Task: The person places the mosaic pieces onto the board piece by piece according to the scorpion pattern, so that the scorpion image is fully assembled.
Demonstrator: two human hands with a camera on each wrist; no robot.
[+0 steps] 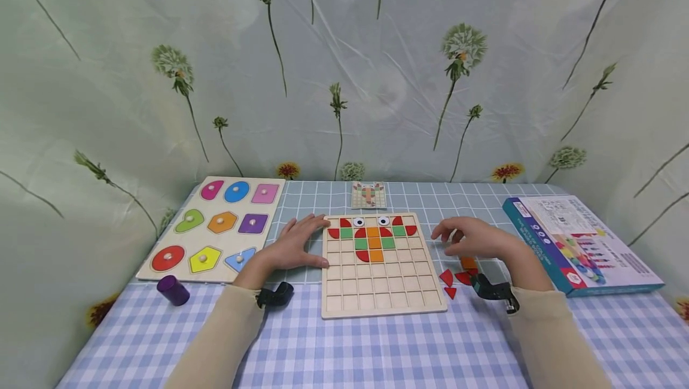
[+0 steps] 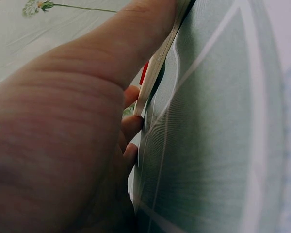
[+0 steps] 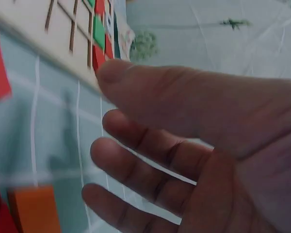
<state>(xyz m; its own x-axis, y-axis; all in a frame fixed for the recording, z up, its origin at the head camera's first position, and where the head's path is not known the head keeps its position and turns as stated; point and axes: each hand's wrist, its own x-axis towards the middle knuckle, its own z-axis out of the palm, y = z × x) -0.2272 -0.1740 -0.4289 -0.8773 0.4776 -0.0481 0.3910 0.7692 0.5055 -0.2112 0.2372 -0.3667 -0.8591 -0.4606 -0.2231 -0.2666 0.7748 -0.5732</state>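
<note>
Between the two hands lies a square wooden grid board (image 1: 377, 293), with red, green and orange pieces and two eye pieces (image 1: 383, 221) set in its upper cells. My left hand (image 1: 293, 245) spreads along the board's left edge, thumb and fingertips at the side; the left wrist view shows the fingers right at the rim. To the right of the board, my right hand (image 1: 473, 238) hovers with relaxed, parted fingers and holds nothing. Beneath and in front of it lie an orange square piece (image 3: 36, 208) and several loose red pieces (image 1: 447, 277). Behind the board is a small pattern card (image 1: 369, 195).
A knobbed shape puzzle (image 1: 183, 239) lies at the left, with a purple cylinder (image 1: 173, 290) near its front edge. On the far right sits a flat toy box (image 1: 587, 245). A flower-printed curtain (image 1: 387, 90) closes off the back and sides.
</note>
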